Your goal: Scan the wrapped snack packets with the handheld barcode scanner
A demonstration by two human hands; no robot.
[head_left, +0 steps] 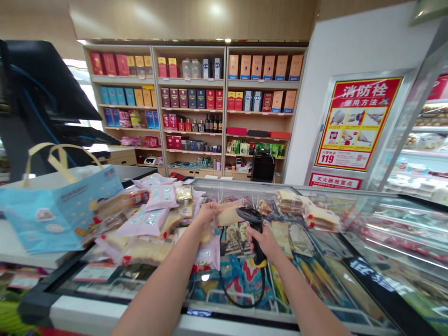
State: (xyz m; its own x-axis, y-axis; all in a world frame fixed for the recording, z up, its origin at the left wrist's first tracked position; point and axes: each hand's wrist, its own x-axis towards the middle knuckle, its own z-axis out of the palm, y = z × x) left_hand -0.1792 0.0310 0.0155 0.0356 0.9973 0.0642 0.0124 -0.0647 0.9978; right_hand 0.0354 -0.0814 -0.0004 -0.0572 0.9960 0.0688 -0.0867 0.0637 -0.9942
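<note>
Site type: retail shop, grocery class. Identifying features, from where I stand, are as follows. Rear wall: pale wooden three-bay shelving, stocked with rows of matching orange rectangular cartons and dark glass bottles; small white labels line the shelf edges. Foreground: a glass-topped display chest with a white-and-black frame, packaged goods visible beneath the glass. Checkout equipment: a black pistol-shaped plastic scanner on a black cable, and a black flat-panel terminal at left. Beside the terminal: a light-blue printed carrier bag with pale yellow handles. Right wall: a framed red-and-yellow fire-hydrant notice in Chinese.
</note>
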